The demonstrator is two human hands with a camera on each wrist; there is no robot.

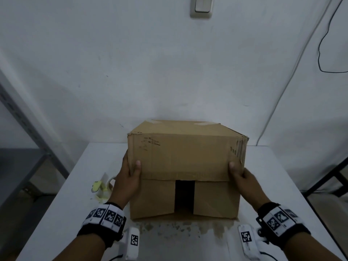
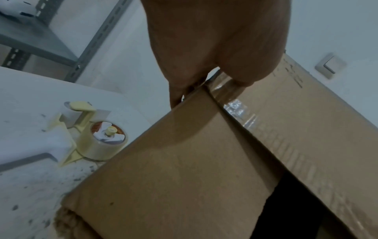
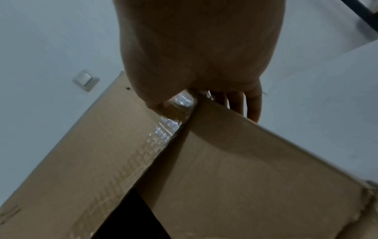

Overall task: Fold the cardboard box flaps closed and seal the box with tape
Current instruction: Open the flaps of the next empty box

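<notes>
A brown cardboard box [image 1: 186, 153] sits on the white table [image 1: 282, 176] with its flap side turned toward me. The long upper flap [image 1: 180, 162] is folded down over two side flaps, and a dark gap [image 1: 185, 196] stays between those. My left hand [image 1: 131, 167] grips the box's left edge, thumb on the upper flap and fingers round the side. My right hand [image 1: 237, 169] grips the right edge the same way. Old clear tape [image 2: 237, 105] shines along the flap's edge. In the wrist views the left hand [image 2: 214, 40] and the right hand [image 3: 200, 48] pinch the box corners. A yellow tape dispenser [image 1: 102, 187] lies left of the box.
A grey metal shelf [image 1: 22, 129] stands at the left. A dark frame [image 1: 329, 181] is beside the table's right edge. The wall behind carries a light switch [image 1: 201, 6] and a black cable [image 1: 323, 44]. Brown stains [image 1: 178, 228] mark the table's near side.
</notes>
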